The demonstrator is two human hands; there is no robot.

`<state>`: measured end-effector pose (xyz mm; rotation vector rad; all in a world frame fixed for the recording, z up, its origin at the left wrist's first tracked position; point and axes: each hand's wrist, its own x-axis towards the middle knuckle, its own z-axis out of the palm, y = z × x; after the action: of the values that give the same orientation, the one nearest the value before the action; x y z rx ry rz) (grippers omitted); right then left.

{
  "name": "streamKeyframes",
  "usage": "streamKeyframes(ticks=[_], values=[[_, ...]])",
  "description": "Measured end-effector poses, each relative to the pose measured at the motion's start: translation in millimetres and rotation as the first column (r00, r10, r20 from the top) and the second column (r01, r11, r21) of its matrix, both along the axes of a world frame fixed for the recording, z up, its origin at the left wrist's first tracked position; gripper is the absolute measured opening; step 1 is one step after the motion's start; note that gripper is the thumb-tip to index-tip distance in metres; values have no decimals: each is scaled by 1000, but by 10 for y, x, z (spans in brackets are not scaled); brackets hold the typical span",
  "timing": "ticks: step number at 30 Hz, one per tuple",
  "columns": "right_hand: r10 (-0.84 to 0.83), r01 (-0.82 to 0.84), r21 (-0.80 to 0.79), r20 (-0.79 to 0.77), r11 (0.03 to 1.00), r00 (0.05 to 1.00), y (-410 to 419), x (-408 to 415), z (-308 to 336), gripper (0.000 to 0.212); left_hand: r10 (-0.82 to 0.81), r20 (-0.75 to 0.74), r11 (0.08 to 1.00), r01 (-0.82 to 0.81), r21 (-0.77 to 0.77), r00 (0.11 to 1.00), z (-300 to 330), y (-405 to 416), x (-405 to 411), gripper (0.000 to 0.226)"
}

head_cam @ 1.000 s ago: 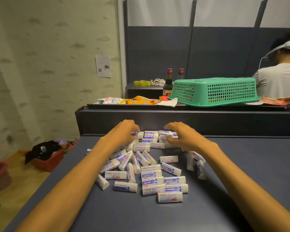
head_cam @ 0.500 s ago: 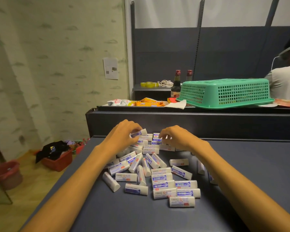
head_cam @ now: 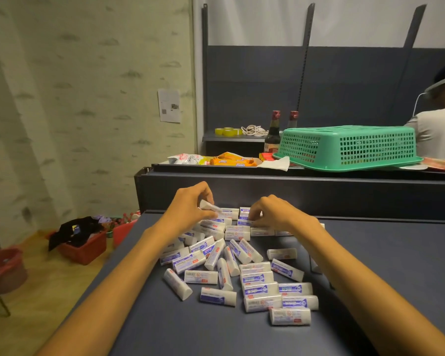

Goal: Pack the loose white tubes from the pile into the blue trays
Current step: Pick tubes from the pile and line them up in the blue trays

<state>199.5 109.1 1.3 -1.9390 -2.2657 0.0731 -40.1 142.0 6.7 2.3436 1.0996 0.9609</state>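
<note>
You are close to the start of the job, as far as this view lets me judge. Most of the white tubes (head_cam: 242,268) lie loose in a scattered pile on the dark counter (head_cam: 383,265), pointing every which way, some touching, a few apart at the near edge. At the far side of the pile, under your hands, several tubes sit in tidier side-by-side rows, but I cannot make out a blue tray beneath or around them, so I cannot say they are packed.

Your left hand (head_cam: 190,209) is raised just above the far left of the pile, and its fingers (head_cam: 206,199) pinch one tube (head_cam: 211,207), which is tilted and lifted clear of those below. Your right hand (head_cam: 272,214) is low over the neat rows, fingers (head_cam: 254,217) curled down onto the tubes there; they seem to nip one, though the hand hides too much to be sure.

No blue trays show anywhere in view; the only container nearby is a green basket (head_cam: 350,147) lying upside down on the ledge (head_cam: 267,173) behind the counter. So nearly everything is left: dozens of tubes to gather, turn the same way and set in place. You will need the trays within reach before the pile can shrink.
</note>
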Motion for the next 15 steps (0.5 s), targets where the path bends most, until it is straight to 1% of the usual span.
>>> streamKeyframes(ticks=[9,11,13,15], values=[[-55,56,-17,57,998,997,-35,-23,18,18,-24,-45,997,27,72,999,-9,-23,-53,22],[-70,70,-1,39,998,997,-64,-2,23,19,-50,-52,994,54,94,997,3,-43,-73,19],[-83,84,32,-35,996,996,-113,18,41,18,-62,-65,990,70,125,996,10,-63,-97,19],[-74,95,89,-212,991,974,-187,35,57,14,-53,-65,988,62,143,996,2,-78,-117,20]])
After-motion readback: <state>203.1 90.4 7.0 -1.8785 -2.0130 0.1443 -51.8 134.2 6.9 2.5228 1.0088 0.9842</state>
